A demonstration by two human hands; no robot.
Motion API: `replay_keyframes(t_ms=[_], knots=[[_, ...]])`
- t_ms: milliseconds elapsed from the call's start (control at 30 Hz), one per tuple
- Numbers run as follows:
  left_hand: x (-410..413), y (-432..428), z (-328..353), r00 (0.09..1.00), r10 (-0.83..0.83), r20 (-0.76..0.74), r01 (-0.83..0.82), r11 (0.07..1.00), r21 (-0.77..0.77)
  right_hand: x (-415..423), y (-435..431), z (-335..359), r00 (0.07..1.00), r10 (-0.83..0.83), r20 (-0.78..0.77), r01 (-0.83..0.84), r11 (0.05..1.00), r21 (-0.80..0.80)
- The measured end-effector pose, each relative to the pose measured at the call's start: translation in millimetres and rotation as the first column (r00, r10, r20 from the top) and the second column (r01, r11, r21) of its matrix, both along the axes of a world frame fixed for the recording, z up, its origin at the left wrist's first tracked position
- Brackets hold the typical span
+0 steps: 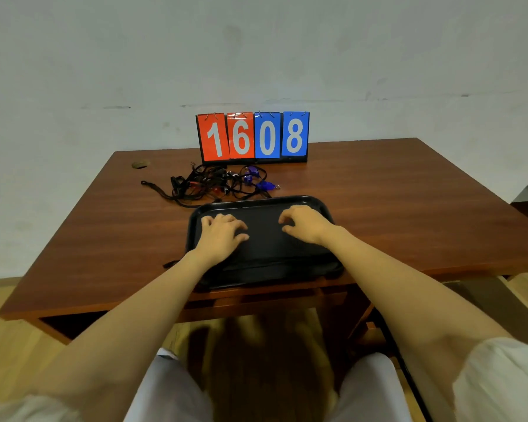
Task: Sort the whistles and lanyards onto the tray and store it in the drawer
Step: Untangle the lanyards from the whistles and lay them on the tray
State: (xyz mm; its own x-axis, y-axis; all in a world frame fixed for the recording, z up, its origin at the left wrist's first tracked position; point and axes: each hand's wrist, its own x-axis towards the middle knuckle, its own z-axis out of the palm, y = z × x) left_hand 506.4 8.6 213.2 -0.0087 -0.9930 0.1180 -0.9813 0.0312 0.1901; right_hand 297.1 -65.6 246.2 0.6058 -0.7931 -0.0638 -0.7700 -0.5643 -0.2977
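Two hands, left hand [221, 231] and right hand [306, 223], rest on black tray [264, 201], fingers loosely curled, holding nothing. Scoreboard [253, 137] reads 1608.

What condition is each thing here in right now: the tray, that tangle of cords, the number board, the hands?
Tray: bare of whistles and lanyards, flat on the desk's near edge.
Whistles and lanyards: tangled heap behind the tray, unsorted.
Scoreboard: upright, reads 16 and 08.
Left hand: palm down on the tray, holding nothing.
Right hand: palm down on the tray, fingers curled, holding nothing.
Desk: drawer front not clearly visible.
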Motion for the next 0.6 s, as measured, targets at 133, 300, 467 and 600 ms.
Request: replay_keyframes(t_ms=[133,300,467,600], knots=[[15.2,-41.4,10.4,0.994,0.035,0.099,-0.039,0.999,0.038,36.6,-37.0,6.5,1.000,0.008,-0.009,-0.008,1.000,0.010],[49.0,-85.9,17.8,0.986,0.163,0.039,-0.163,0.987,0.000,76.8,-84.0,2.6,1.000,-0.026,0.004,0.026,0.999,-0.032],[77.8,-119.2,16.0,0.970,0.234,-0.073,-0.231,0.972,0.047,110.9,-125.0,-7.4,0.995,-0.088,0.049,0.092,0.992,-0.083],[92.5,-136.1,7.0,0.962,0.252,-0.106,-0.238,0.963,0.128,136.7,-150.2,-21.0,0.996,-0.084,0.035,0.087,0.992,-0.092]])
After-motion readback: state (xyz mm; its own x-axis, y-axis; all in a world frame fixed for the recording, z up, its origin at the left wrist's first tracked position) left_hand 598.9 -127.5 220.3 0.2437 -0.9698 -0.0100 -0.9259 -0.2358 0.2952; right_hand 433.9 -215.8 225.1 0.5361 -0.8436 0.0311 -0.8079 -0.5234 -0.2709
